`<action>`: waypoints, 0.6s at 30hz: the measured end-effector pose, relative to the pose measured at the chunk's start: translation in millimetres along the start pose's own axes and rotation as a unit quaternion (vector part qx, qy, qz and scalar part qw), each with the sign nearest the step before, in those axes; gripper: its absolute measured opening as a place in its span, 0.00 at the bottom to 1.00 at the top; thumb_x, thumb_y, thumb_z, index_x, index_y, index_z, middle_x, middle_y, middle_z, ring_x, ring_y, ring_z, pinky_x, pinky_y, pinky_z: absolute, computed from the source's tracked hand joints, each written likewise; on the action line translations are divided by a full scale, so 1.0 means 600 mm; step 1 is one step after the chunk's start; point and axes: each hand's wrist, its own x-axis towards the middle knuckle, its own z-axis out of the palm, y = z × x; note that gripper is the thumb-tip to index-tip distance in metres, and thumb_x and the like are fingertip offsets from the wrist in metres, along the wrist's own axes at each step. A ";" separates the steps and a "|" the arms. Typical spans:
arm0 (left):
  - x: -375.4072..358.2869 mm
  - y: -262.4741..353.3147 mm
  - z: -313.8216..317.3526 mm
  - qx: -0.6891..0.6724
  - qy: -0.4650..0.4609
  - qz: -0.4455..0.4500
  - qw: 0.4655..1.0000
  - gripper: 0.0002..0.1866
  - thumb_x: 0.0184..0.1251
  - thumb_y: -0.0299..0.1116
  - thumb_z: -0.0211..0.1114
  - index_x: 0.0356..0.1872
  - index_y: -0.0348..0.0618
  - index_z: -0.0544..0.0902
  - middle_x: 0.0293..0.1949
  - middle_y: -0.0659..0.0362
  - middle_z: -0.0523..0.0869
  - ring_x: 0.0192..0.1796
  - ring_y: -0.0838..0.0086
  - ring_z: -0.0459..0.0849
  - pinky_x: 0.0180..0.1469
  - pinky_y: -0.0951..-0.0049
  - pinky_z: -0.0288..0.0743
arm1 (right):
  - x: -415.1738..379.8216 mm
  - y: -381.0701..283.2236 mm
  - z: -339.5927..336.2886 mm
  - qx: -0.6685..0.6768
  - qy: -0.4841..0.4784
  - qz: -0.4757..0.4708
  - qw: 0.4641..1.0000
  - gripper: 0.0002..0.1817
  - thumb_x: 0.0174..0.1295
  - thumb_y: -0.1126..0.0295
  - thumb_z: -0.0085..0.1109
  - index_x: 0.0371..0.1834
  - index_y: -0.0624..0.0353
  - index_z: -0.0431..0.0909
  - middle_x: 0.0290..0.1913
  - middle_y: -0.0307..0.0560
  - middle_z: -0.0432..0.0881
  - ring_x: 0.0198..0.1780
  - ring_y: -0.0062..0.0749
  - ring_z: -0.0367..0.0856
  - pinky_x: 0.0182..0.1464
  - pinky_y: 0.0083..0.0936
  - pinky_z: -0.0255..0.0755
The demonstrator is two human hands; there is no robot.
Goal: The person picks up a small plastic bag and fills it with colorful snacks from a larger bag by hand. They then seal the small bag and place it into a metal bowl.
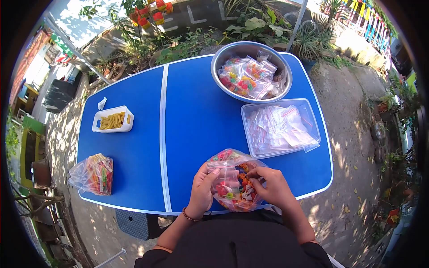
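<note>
A large clear plastic bag [237,205] of small colourful pieces lies at the table's near edge. On its left side, my left hand [203,190] is closed on a small clear zip bag [222,172], thumb on top and fingers showing through the plastic. My right hand [268,182] reaches over the large bag's opening from the right, its fingers bent together among the orange and white pieces; whether it pinches one is hidden. Beyond the bag stands a clear tub [247,130] of empty zip bags, and behind that a steel bowl [216,79] of filled packets.
On the blue folding table [196,116], a white container [113,129] of yellowish sticks stands at the left with a crumpled white scrap [102,103] behind it. A plastic bag [100,174] of coloured sticks lies near the left front corner. A dark stool [134,224] stands below the near edge.
</note>
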 end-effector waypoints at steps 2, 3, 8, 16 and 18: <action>0.000 0.000 0.004 -0.019 0.007 0.003 1.000 0.19 0.80 0.32 0.49 0.65 0.33 0.66 0.54 0.41 0.84 0.54 0.60 0.87 0.52 0.64 0.85 | -0.001 0.003 0.005 -0.063 -0.015 -0.037 0.997 0.11 0.57 0.75 0.65 0.43 0.61 0.83 0.37 0.50 0.85 0.41 0.44 0.84 0.47 0.33 0.79; 0.001 -0.001 0.007 -0.028 0.010 0.005 1.000 0.19 0.80 0.32 0.49 0.65 0.33 0.65 0.55 0.41 0.83 0.54 0.61 0.87 0.52 0.64 0.85 | -0.002 0.004 0.006 -0.095 -0.022 -0.056 0.994 0.11 0.55 0.73 0.66 0.42 0.60 0.83 0.39 0.50 0.85 0.43 0.48 0.83 0.49 0.36 0.78; 0.002 0.002 0.019 -0.006 0.037 0.006 0.999 0.20 0.81 0.32 0.49 0.67 0.34 0.66 0.57 0.42 0.82 0.56 0.63 0.86 0.54 0.65 0.85 | -0.002 -0.023 0.004 -0.158 -0.052 -0.071 0.983 0.11 0.52 0.68 0.69 0.35 0.62 0.82 0.44 0.51 0.82 0.48 0.47 0.80 0.49 0.40 0.76; 0.000 0.005 0.022 0.015 0.033 0.007 0.999 0.20 0.81 0.34 0.49 0.66 0.33 0.69 0.57 0.42 0.83 0.55 0.63 0.86 0.54 0.66 0.85 | -0.003 -0.008 0.001 -0.103 -0.084 -0.061 0.989 0.10 0.53 0.72 0.67 0.38 0.62 0.82 0.38 0.52 0.80 0.42 0.50 0.81 0.45 0.41 0.77; 0.000 0.003 0.019 0.017 0.035 0.010 0.999 0.20 0.82 0.34 0.48 0.66 0.33 0.69 0.57 0.42 0.83 0.55 0.63 0.86 0.54 0.66 0.85 | -0.004 -0.004 -0.004 -0.100 -0.043 -0.065 0.992 0.08 0.53 0.73 0.68 0.34 0.64 0.81 0.34 0.52 0.79 0.38 0.50 0.82 0.43 0.39 0.77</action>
